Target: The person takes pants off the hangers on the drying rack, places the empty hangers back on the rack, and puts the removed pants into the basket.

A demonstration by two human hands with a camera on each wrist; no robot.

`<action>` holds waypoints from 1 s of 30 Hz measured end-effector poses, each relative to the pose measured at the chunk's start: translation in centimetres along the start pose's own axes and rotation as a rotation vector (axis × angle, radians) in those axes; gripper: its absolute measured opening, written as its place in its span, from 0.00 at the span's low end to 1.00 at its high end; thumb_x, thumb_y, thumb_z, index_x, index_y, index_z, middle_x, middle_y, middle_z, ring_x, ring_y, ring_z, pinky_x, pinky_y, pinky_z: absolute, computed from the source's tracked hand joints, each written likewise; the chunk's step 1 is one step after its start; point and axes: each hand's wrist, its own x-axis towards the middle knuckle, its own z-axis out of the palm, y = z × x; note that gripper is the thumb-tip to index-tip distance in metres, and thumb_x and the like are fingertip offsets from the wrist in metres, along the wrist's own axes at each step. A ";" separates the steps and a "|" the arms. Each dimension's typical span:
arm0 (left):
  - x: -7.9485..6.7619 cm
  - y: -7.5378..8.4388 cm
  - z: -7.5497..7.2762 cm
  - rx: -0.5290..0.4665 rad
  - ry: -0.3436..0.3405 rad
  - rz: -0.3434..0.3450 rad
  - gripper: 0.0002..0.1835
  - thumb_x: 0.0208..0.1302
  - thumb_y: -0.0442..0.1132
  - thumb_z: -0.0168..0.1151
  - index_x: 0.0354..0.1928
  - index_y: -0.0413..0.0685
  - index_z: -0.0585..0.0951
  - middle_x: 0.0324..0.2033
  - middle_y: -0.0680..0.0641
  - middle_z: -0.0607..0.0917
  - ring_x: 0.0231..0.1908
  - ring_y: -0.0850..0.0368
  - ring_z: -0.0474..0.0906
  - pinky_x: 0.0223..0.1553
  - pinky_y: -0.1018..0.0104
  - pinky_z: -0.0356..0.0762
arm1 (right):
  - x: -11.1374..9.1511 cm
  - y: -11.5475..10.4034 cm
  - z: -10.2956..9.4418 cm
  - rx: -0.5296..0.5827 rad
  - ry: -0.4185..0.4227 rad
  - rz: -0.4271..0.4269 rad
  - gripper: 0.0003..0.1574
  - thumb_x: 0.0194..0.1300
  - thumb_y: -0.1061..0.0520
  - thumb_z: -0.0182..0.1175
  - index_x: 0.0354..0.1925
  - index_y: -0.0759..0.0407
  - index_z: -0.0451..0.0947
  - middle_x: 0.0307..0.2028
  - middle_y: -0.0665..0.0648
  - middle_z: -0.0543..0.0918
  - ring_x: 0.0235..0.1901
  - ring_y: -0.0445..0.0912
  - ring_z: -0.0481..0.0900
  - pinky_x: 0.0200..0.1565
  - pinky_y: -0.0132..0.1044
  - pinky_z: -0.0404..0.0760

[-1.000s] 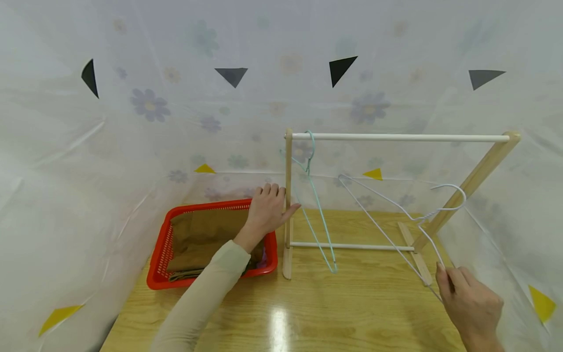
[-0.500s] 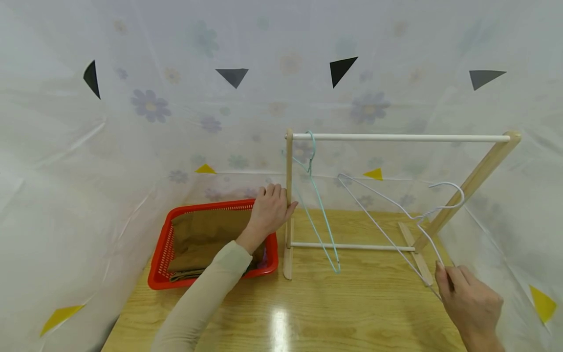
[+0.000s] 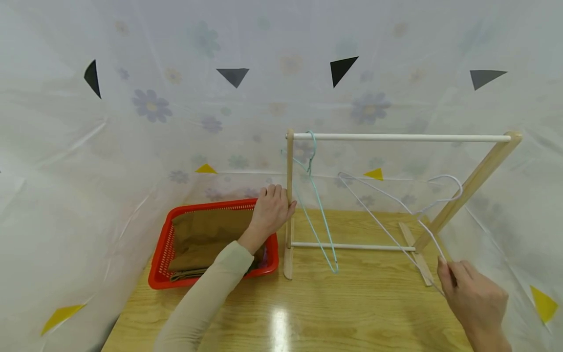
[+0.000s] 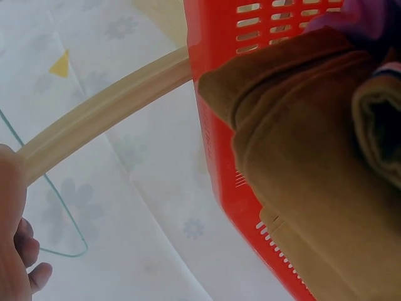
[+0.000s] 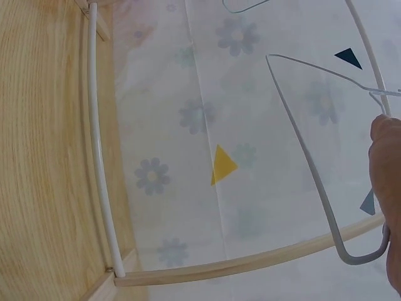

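My left hand (image 3: pixel 271 210) grips the left wooden post (image 3: pixel 290 166) of a small clothes rack, its fingers behind the post and thumb in front. In my right hand (image 3: pixel 477 296), a pale lilac wire hanger (image 3: pixel 461 189) is held by its near end, tilted, with the hook up and to the right. The hanger carries nothing and its far corner points left, below the rack's white top bar (image 3: pixel 404 137). The right wrist view also shows this hanger (image 5: pixel 313 172) in the fingers. Near the left post, a teal wire hanger (image 3: pixel 323 215) hangs bare from the bar.
A red plastic basket (image 3: pixel 159 281) stands left of the rack, holding brown folded clothing (image 3: pixel 206 234) and some purple fabric. Below the top bar runs a lower white rod (image 3: pixel 352 246). The wooden tabletop (image 3: pixel 352 313) meets flowered sheeting behind.
My left hand has shifted slightly right and its thumb has curled in against the post. The lilac hanger's hook has risen slightly as my right hand turned. The teal hanger has swung a little.
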 end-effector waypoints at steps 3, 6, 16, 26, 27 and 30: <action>-0.1 0.0 0.0 0.000 -0.004 0.000 0.25 0.78 0.61 0.55 0.34 0.46 0.78 0.29 0.49 0.78 0.33 0.51 0.73 0.37 0.62 0.70 | 0.4 0.1 0.0 -0.005 0.002 -0.003 0.36 0.80 0.46 0.51 0.19 0.69 0.74 0.13 0.62 0.75 0.05 0.51 0.57 0.08 0.39 0.49; -0.1 0.0 0.0 0.000 -0.004 0.000 0.25 0.78 0.60 0.55 0.33 0.46 0.78 0.28 0.49 0.77 0.32 0.52 0.73 0.37 0.62 0.70 | 1.0 0.1 -0.1 -0.006 -0.006 -0.008 0.37 0.80 0.45 0.50 0.19 0.69 0.74 0.13 0.62 0.74 0.05 0.50 0.56 0.09 0.38 0.48; -0.1 0.0 0.0 -0.003 0.010 0.002 0.24 0.77 0.60 0.56 0.34 0.46 0.79 0.29 0.49 0.78 0.33 0.51 0.73 0.37 0.62 0.70 | 3.5 -0.4 0.0 0.007 0.036 -0.033 0.36 0.80 0.46 0.50 0.17 0.66 0.70 0.12 0.61 0.72 0.05 0.50 0.53 0.10 0.39 0.44; 0.0 0.0 -0.1 0.009 -0.017 0.001 0.24 0.79 0.59 0.53 0.35 0.46 0.79 0.30 0.49 0.79 0.34 0.51 0.74 0.39 0.62 0.72 | 5.1 0.6 0.4 -0.010 -0.008 -0.064 0.37 0.81 0.45 0.48 0.18 0.65 0.71 0.12 0.60 0.71 0.06 0.45 0.51 0.10 0.38 0.44; 0.0 0.0 -0.1 0.005 -0.017 0.001 0.24 0.79 0.59 0.52 0.35 0.46 0.79 0.30 0.48 0.79 0.34 0.51 0.74 0.39 0.61 0.72 | 5.2 0.8 0.4 -0.012 -0.022 -0.067 0.37 0.81 0.45 0.48 0.19 0.66 0.71 0.12 0.61 0.72 0.06 0.44 0.52 0.10 0.38 0.44; 0.0 0.1 0.0 -0.012 -0.002 0.000 0.24 0.78 0.58 0.54 0.35 0.45 0.79 0.29 0.48 0.79 0.34 0.51 0.74 0.38 0.61 0.71 | 5.4 1.4 0.6 -0.022 -0.057 -0.076 0.36 0.81 0.44 0.48 0.20 0.66 0.73 0.14 0.62 0.75 0.06 0.44 0.53 0.09 0.38 0.46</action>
